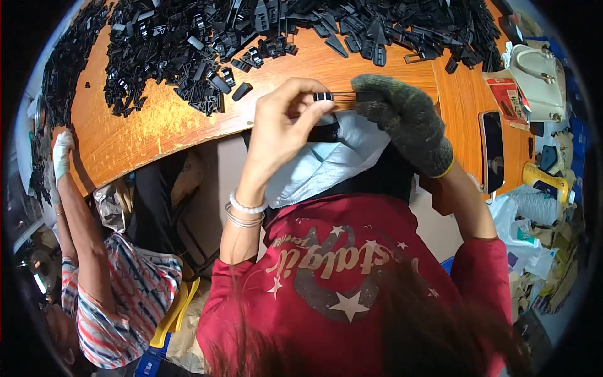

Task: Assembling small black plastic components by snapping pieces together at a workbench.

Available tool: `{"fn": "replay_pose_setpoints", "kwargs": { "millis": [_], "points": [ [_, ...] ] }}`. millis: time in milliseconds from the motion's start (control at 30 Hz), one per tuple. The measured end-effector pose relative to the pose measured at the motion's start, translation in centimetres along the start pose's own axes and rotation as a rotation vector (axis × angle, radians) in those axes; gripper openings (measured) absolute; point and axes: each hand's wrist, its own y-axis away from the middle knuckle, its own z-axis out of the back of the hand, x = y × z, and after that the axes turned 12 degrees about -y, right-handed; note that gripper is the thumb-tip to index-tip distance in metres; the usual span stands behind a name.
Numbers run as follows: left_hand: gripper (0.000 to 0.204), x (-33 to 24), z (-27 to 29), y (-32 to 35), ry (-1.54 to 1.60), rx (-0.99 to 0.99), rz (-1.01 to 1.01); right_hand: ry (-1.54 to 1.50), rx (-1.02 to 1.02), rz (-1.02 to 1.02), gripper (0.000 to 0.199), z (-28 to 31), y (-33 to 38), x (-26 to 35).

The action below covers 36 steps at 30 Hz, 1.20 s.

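My bare left hand point(281, 125), with bracelets at the wrist, pinches a small black plastic piece point(323, 97) between thumb and fingertips. Thin dark prongs or strands run from it toward my right hand point(408, 122), which wears a dark grey-green knit glove. The gloved fingers are closed on a black plastic part point(369, 97); whether the two pieces are joined I cannot tell. Both hands are just above the table's near edge. Under them, a pale blue cloth or bag point(320, 166) lies over my lap, with a dark object partly hidden behind my left fingers.
Heaps of black plastic parts point(188, 56) cover the far side of the wooden table point(169, 129). At right lie a phone point(492, 151), a red packet point(507, 100) and a white handbag point(539, 81). Another person's gloved hand point(63, 154) rests at the left table edge.
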Motion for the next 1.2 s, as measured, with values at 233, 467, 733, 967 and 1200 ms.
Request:
{"fn": "replay_pose_setpoints", "kwargs": {
  "millis": [233, 467, 733, 967, 1200],
  "points": [
    [0.019, 0.2, -1.1, 0.4, 0.718, 0.164, 0.279, -0.641, 0.045, -0.166, 0.036, 0.3, 1.9, 0.5],
    [0.016, -1.0, -2.0, 1.1, 0.507, 0.113, 0.397, -0.293, 0.023, 0.024, 0.033, -0.2, 2.5, 0.3],
    [0.015, -1.3, -1.7, -1.7, -0.443, -0.13, 0.063, -0.128, 0.28, -0.366, 0.032, 0.9, 2.5, 1.8],
    [0.026, 0.5, -2.3, -6.7, -1.12, -0.187, -0.384, -0.138, 0.134, -0.258, 0.03, 0.9, 2.6, 2.5],
    [0.026, 1.3, -1.4, -4.5, -1.144, -0.114, -0.648, -0.241, -0.102, -0.247, 0.023, -0.5, 2.4, -0.2]
  ]
}}
